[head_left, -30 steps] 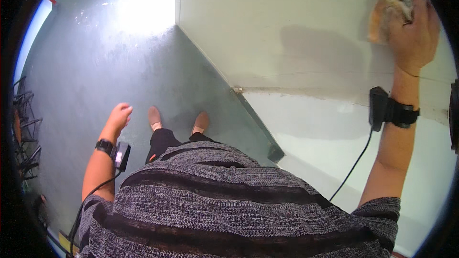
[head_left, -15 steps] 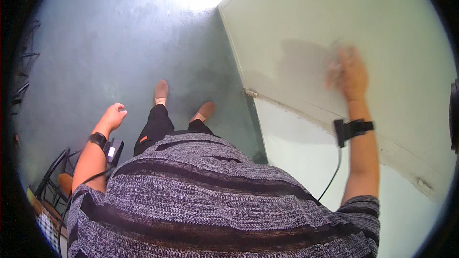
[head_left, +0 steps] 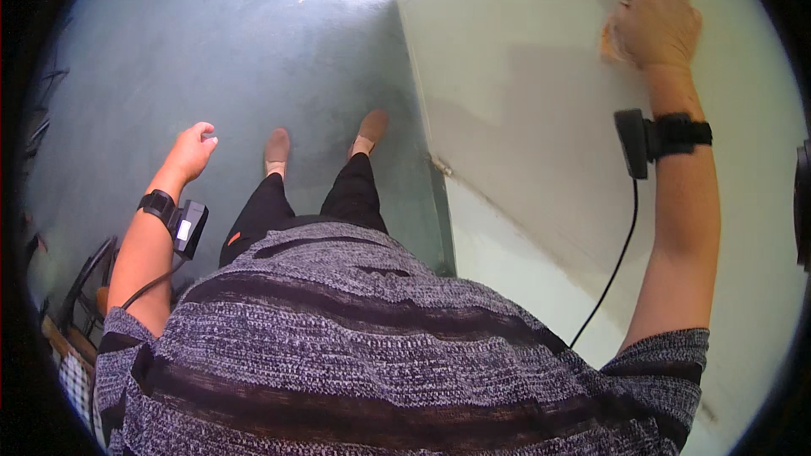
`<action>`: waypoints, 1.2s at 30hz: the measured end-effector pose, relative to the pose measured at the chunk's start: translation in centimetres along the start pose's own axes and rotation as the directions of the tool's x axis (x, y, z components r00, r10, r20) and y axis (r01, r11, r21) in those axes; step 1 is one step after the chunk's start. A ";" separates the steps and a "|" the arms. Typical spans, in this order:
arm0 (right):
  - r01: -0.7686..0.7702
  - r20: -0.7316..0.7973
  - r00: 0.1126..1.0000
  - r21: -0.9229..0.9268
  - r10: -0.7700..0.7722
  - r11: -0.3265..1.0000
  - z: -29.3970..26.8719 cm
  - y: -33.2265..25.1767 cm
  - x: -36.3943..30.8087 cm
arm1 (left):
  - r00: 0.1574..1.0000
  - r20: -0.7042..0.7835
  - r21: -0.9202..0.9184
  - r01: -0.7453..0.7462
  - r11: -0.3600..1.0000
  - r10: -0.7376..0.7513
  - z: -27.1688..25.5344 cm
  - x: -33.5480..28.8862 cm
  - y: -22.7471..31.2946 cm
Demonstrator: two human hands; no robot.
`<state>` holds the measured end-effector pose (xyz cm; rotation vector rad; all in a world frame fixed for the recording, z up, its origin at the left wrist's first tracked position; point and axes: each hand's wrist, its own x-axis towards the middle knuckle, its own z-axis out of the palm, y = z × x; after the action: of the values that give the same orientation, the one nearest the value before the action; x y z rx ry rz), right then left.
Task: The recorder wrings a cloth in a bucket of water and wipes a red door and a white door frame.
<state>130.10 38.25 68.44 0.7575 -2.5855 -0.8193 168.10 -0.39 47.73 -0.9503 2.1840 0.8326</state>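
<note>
My right hand (head_left: 659, 21) reaches up along the pale wall panel (head_left: 524, 42), palm toward the surface. Under its fingers is a crumpled cloth (head_left: 610, 42), of which only orange and whitish edges stick out; the rest is covered by the hand. My left hand (head_left: 191, 152) hangs at my left side above the floor, its fingers loosely bent, the thumb apart, nothing in it.
Below the panel runs a worn ledge line (head_left: 507, 207) with a lighter lower wall beneath. The grey-green floor (head_left: 211, 59) spreads to the left, my feet on it. Dark metal-framed furniture (head_left: 84, 283) stands at the left edge. Cables hang from both wrist devices.
My right hand has moved up and farther along the panel with the cloth, its arm stretched out more. My left hand has risen slightly. One foot has stepped forward.
</note>
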 end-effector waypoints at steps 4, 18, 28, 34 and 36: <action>0.173 -0.281 0.947 0.050 -0.152 0.984 7.1 1.9 -2.4 | 0.988 0.088 0.022 -0.125 0.992 0.123 0.2 0.0 2.5; 0.418 0.281 0.862 0.079 -0.422 0.905 10.6 -8.0 -8.3 | 0.874 0.223 0.325 -0.485 0.812 0.432 5.1 -2.3 9.5; 0.626 0.732 -0.007 0.535 -0.682 0.567 10.6 -7.7 -35.4 | 0.905 0.094 0.358 -0.420 0.834 0.416 6.7 -5.3 10.7; 0.488 0.539 0.641 0.262 -0.546 0.832 13.4 -8.7 -14.5 | 0.894 0.079 0.321 -0.443 0.837 0.442 7.0 -4.8 10.0; 0.411 0.426 0.794 0.151 -0.434 0.899 14.6 -8.2 -4.1 | 0.889 0.084 0.296 -0.454 0.841 0.450 6.7 -4.3 10.1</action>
<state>130.09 41.20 51.46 1.3397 -2.8862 -1.1857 164.46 11.81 49.77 -0.2706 2.4755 0.6628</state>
